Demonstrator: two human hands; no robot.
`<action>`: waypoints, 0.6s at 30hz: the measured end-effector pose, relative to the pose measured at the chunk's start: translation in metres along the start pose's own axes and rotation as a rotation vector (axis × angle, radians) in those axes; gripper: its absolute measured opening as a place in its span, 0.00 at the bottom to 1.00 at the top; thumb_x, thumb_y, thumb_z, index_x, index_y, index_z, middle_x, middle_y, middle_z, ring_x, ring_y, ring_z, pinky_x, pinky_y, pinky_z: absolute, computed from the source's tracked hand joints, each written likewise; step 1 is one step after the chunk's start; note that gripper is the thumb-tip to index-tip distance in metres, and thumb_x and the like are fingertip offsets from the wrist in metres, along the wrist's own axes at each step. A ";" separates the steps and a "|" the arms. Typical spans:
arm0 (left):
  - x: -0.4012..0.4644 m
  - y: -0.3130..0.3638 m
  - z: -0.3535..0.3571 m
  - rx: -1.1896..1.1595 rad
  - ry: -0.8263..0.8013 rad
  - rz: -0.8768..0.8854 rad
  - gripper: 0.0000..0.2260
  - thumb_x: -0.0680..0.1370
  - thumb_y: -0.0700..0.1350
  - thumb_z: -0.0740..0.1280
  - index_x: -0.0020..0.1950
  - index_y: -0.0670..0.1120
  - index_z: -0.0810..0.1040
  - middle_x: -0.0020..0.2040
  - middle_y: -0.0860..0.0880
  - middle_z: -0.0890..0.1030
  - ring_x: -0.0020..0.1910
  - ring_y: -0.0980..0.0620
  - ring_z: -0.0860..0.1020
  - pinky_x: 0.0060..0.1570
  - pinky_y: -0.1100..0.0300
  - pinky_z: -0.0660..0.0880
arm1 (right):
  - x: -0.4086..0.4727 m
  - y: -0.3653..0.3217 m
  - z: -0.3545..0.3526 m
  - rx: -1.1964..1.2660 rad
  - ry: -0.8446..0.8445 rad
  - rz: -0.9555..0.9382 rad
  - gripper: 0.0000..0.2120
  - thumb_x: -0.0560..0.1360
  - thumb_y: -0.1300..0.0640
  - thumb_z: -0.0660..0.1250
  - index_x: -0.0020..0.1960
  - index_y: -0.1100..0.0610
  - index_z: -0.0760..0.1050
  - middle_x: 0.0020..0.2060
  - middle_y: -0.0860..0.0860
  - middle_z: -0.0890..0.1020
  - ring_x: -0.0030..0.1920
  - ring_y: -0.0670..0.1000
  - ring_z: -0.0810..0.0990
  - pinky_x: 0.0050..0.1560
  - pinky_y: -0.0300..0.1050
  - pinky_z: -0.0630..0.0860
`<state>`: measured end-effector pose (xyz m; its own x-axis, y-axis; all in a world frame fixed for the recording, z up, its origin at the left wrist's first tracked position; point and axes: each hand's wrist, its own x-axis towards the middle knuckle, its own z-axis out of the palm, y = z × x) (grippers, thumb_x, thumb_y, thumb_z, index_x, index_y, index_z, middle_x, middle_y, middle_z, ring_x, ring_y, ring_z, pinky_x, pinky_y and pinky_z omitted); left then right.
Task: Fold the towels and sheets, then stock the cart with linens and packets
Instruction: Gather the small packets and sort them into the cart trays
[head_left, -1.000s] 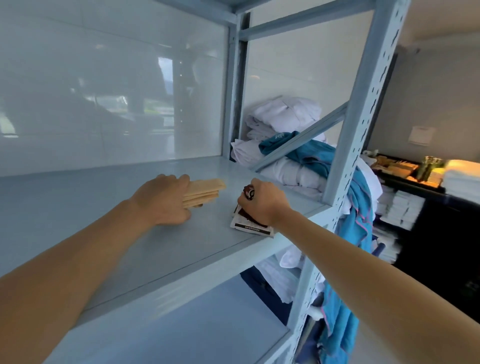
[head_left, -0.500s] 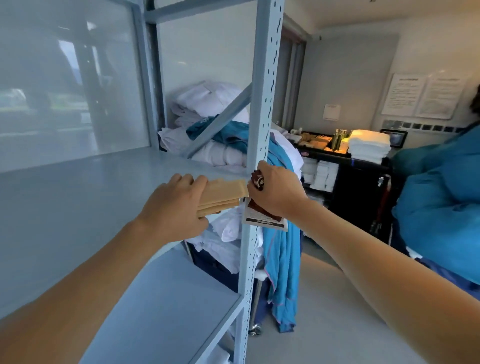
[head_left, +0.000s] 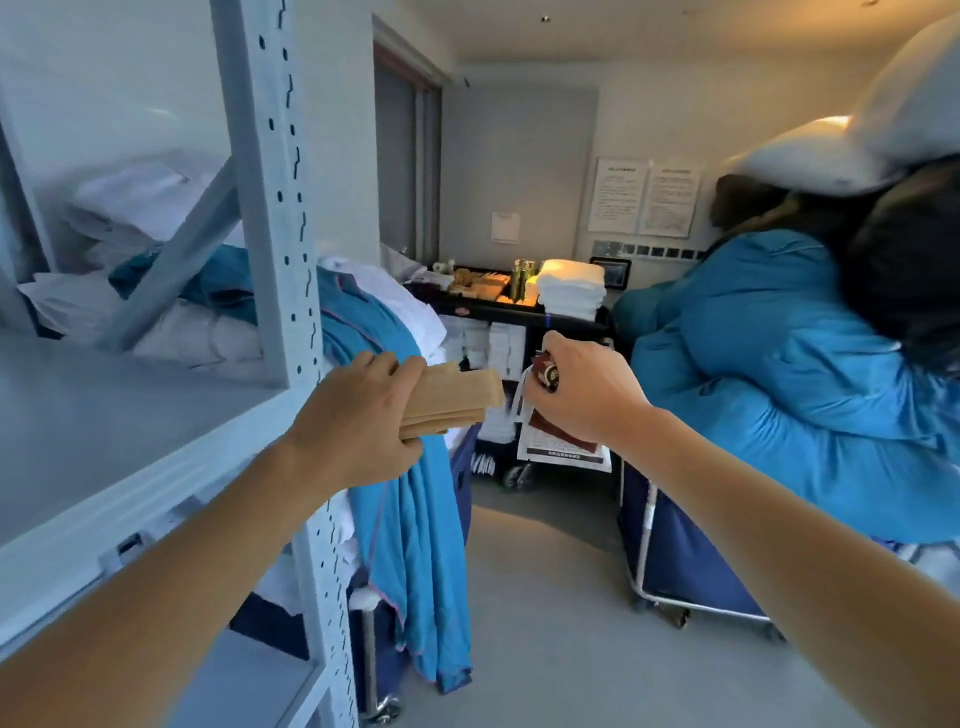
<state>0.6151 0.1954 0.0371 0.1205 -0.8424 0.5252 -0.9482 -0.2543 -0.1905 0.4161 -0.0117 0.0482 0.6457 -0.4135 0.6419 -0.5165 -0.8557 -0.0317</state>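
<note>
The thin stack of flat tan paper packets (head_left: 452, 397) is pinched at its near end in the left hand (head_left: 358, 421), thumb below and fingers on top, its free end sticking out toward the right. The right hand (head_left: 584, 392) is clenched around a bundle of dark red and white printed sachets (head_left: 563, 444) that hangs below the fist. Both bundles are held in mid-air, just past the pale grey metal shelving upright (head_left: 270, 208) and well short of the black housekeeping cart (head_left: 524, 312) at the far wall.

The packets look light and fairly stiff but liable to fan or slide apart, so a squeeze across the whole stack would suit them; the sachets seem limp and slick, best gripped near their tops.

The cart's top already carries a pile of folded white towels (head_left: 571, 288) and small amenities. Blue cloth draped over a linen bin (head_left: 410, 467) crowds the left of the aisle, and a person in a blue garment (head_left: 779, 364) fills the right, leaving a narrow passage.
</note>
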 end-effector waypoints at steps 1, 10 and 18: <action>0.017 0.008 0.008 -0.006 -0.003 0.002 0.29 0.68 0.57 0.65 0.67 0.48 0.70 0.53 0.49 0.77 0.50 0.45 0.74 0.46 0.48 0.77 | 0.004 0.019 0.001 -0.006 0.006 0.007 0.13 0.76 0.38 0.60 0.43 0.46 0.64 0.33 0.43 0.74 0.32 0.45 0.72 0.31 0.44 0.63; 0.165 0.083 0.074 -0.035 0.014 0.022 0.30 0.66 0.59 0.61 0.66 0.49 0.69 0.54 0.50 0.77 0.52 0.46 0.72 0.44 0.51 0.75 | 0.042 0.183 0.023 -0.050 0.027 0.074 0.15 0.74 0.38 0.58 0.41 0.49 0.64 0.31 0.45 0.74 0.30 0.49 0.72 0.33 0.48 0.69; 0.262 0.123 0.138 -0.063 -0.019 0.072 0.30 0.68 0.59 0.68 0.68 0.50 0.68 0.59 0.50 0.76 0.55 0.47 0.72 0.48 0.49 0.77 | 0.067 0.289 0.056 -0.041 0.022 0.121 0.15 0.75 0.41 0.61 0.41 0.52 0.63 0.29 0.46 0.73 0.29 0.49 0.71 0.27 0.45 0.62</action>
<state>0.5702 -0.1223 0.0366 0.0567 -0.8664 0.4961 -0.9711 -0.1633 -0.1742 0.3417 -0.3039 0.0387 0.5645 -0.5059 0.6522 -0.6128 -0.7862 -0.0795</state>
